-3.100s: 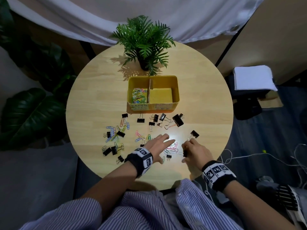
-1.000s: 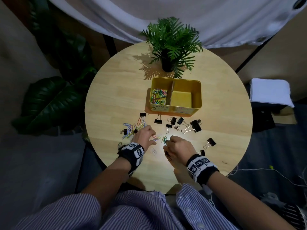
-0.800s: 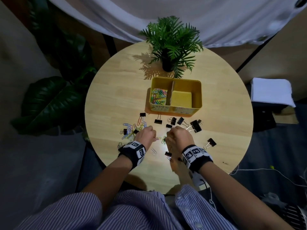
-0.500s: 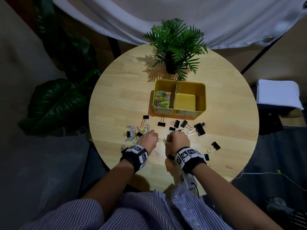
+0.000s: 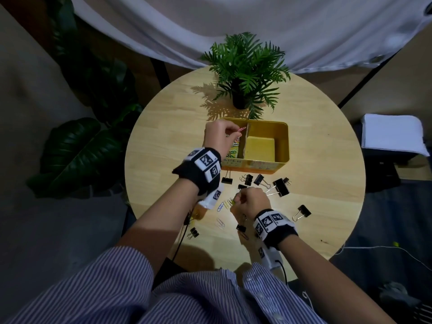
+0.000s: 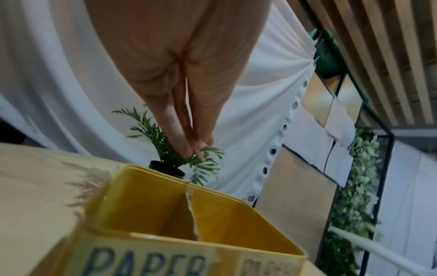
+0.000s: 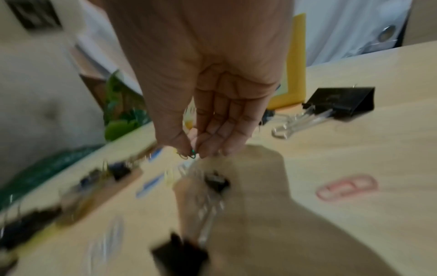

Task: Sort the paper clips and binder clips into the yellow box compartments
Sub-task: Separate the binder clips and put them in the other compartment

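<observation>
The left hand has risen over the yellow box, fingers pinching a pink paper clip; right hand pinches clips (green, yellow).

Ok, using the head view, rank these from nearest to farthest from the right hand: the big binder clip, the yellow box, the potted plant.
From the right hand:
1. Big binder clip, just ahead and to its right on the table.
2. Yellow box, farther ahead, past the row of clips.
3. Potted plant, at the table's far edge behind the box.
</observation>
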